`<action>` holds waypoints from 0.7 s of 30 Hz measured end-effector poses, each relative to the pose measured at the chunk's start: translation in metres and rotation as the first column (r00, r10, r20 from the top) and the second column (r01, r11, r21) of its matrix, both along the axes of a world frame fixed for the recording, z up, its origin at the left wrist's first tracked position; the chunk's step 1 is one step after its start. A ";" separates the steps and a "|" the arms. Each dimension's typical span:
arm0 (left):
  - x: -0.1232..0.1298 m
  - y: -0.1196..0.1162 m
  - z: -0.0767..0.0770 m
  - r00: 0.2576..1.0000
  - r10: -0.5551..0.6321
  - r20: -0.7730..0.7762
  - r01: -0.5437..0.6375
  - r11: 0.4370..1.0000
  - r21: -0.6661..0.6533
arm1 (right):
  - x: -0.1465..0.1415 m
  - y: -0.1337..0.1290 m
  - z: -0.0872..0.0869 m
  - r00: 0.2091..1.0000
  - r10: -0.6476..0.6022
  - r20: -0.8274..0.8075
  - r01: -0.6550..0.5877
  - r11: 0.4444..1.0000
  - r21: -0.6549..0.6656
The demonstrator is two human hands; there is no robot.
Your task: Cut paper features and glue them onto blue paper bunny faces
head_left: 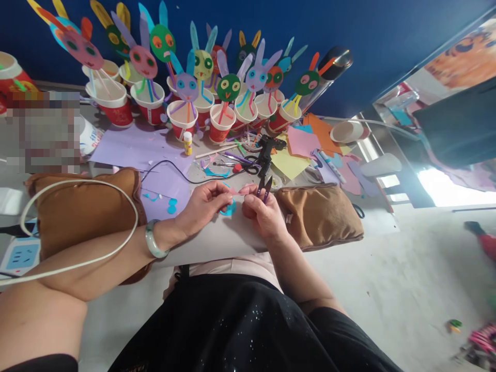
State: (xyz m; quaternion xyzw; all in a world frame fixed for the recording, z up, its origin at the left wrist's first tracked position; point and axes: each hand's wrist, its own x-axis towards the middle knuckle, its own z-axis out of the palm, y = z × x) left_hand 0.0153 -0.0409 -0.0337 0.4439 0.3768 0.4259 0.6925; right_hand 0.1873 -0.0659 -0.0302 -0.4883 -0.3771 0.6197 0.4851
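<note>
My left hand (pixel 205 205), with a jade-coloured bangle (pixel 155 238) at the wrist, is closed in a pinch on a small pink paper piece (pixel 234 191). Opposite it, my right hand (pixel 267 213) is also closed, its thumb and finger at the other side of that piece. Small dark scissors (pixel 265 188) are held in my right hand, their blades pointing up and slightly apart. A blue paper round (pixel 229 208) shows just below the fingertips, partly covered by my left hand. Blue paper scraps (pixel 172 206) lie to the left on a purple sheet (pixel 132 150).
Brown cushions (pixel 89 212) (pixel 321 214) flank my hands. Behind stand several red-and-white paper cups (pixel 182 121) with paper rabbit figures. A black glue gun (pixel 267 152), a glue bottle (pixel 188 143), coloured paper (pixel 304 140) and markers (pixel 329 165) lie between. A white cable (pixel 116 248) loops over my left arm.
</note>
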 end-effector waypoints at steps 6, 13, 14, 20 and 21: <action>-0.001 -0.001 -0.004 1.000 -0.026 0.007 0.026 1.000 0.013 | -0.005 0.002 0.000 0.998 -0.054 0.021 0.052 0.996 0.067; -0.001 0.000 -0.003 0.999 -0.032 0.003 0.032 0.999 0.023 | 0.002 0.002 0.001 0.992 -0.104 0.076 0.096 0.991 0.097; -0.001 0.000 -0.003 1.000 -0.031 0.000 0.031 0.999 0.022 | 0.004 0.002 0.001 0.991 -0.108 0.083 0.100 0.990 0.101; 0.000 0.001 0.003 1.000 -0.026 0.003 0.026 1.000 0.001 | 0.011 0.003 0.008 0.979 -0.198 0.043 0.192 0.974 0.117; -0.001 0.001 0.003 1.000 -0.025 0.007 0.025 1.000 -0.003 | 0.011 0.002 0.008 0.979 -0.200 0.029 0.195 0.974 0.115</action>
